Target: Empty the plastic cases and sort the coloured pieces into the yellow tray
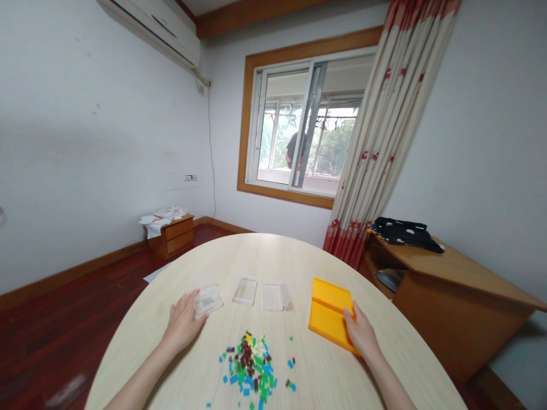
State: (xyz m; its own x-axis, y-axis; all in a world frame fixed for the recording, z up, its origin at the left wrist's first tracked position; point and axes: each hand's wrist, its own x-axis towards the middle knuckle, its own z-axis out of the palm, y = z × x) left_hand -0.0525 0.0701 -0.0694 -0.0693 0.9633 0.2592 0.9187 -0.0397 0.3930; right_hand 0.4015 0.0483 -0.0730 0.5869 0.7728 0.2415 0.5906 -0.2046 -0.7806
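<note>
My left hand [183, 323] rests on the round wooden table [273, 256] with its fingers on the near edge of a small clear plastic box [208, 300]. Over on the other side, my right hand [361, 333] grips the near right corner of an open orange case [328, 310] lying flat. Two more clear plastic boxes [245, 291] [274, 296] sit between the two hands. A pile of small coloured bricks [253, 361], blue, green, brown and cream, lies in front of me between my forearms.
A wooden desk [453, 285] with a black cloth [404, 232] stands to the right beside a patterned curtain [376, 148]. A low wooden drawer unit [171, 232] with papers sits by the left wall. A window [303, 125] faces me.
</note>
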